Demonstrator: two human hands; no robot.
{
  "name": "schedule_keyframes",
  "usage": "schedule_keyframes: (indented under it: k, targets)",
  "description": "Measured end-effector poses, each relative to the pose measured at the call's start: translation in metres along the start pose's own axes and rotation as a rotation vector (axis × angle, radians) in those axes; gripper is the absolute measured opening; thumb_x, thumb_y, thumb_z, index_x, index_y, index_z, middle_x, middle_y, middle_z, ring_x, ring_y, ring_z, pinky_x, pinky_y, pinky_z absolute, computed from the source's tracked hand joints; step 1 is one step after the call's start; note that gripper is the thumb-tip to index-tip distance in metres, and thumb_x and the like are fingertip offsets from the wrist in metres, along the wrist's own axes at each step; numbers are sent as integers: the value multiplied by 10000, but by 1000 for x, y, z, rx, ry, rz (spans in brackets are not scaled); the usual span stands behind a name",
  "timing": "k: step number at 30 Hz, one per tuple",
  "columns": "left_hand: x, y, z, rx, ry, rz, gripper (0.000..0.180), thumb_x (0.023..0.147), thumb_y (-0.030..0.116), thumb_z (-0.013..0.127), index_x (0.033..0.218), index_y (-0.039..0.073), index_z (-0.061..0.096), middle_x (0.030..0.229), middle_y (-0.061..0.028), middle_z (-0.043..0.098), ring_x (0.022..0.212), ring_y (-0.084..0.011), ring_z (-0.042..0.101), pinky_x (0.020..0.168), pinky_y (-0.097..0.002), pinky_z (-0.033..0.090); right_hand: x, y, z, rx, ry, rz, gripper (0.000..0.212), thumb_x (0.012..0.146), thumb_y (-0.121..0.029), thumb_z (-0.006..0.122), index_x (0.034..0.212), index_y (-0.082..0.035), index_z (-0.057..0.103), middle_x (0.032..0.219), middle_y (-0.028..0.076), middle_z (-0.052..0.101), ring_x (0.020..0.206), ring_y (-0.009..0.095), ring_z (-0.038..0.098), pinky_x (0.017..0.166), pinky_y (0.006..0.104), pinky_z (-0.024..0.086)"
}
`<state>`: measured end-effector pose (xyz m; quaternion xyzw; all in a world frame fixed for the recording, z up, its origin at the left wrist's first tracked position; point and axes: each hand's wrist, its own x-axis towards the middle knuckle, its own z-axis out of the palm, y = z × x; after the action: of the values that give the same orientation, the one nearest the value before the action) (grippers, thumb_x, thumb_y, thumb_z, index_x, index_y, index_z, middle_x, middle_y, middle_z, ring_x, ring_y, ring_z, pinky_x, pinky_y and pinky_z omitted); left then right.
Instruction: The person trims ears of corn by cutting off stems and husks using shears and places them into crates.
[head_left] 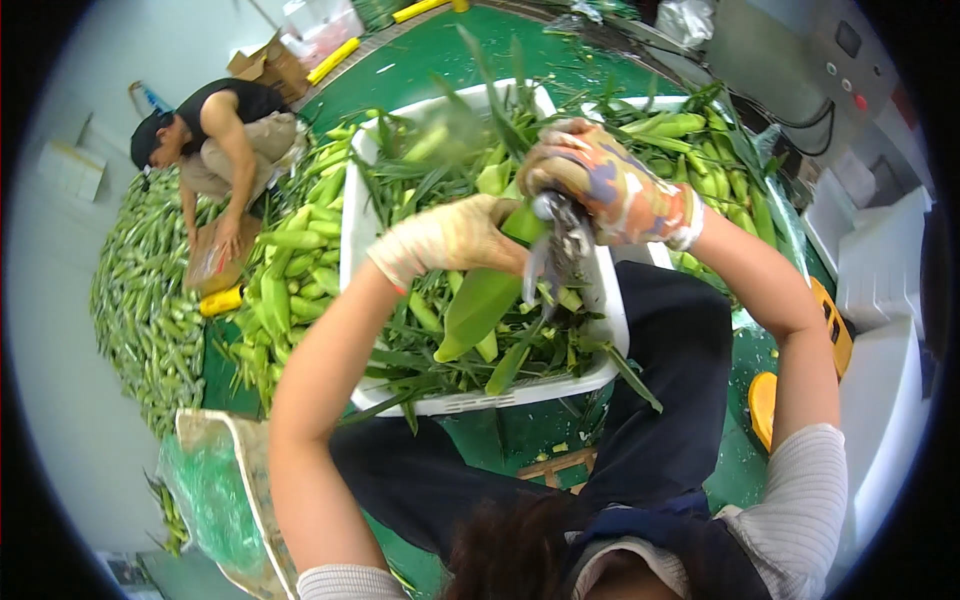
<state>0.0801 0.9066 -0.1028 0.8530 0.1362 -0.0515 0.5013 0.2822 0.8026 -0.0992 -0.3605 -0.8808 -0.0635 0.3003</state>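
My left hand (455, 236), in a pale work glove, is closed round an ear of corn (478, 312) in its green husk, whose tapered end points down toward me. My right hand (608, 185), in an orange and purple patterned glove, grips a pair of pruning shears (562, 245). The metal blades are right beside the ear and my left fingertips; whether they touch the ear I cannot tell. Both hands are above a white plastic crate (480, 402) full of green husks and leaves (415, 365).
Another crate (650, 103) of corn stands at the far right. Heaps of unhusked corn (300, 265) lie to the left, where a co-worker (235, 125) crouches with both hands on a cardboard box (215, 255). White bins (880, 260) stand at the right, a plastic-lined container (215, 490) at the near left.
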Motion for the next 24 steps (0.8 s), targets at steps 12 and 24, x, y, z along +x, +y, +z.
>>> schedule_keyframes:
  k: [12, 24]
  targets:
    - [-91, -148, -28, -1629, 1685, 206, 391, 810, 312, 684, 1118, 117, 545, 1111, -104, 588, 983, -317, 547, 893, -531, 445, -23, -96, 118, 607, -458, 1132, 740, 633, -432, 761, 1110, 22, 422, 953, 217, 579, 908, 317, 580, 825, 354, 456]
    - [-102, -110, -6, -1365, 1852, -194, 425, 863, 401, 590, 1128, 71, 552, 1028, -80, 589, 839, -227, 587, 740, -387, 512, 12, -71, 191, 1200, 84, 1164, 527, 701, -317, 750, 973, 28, 458, 788, 69, 534, 651, 151, 517, 605, 301, 465]
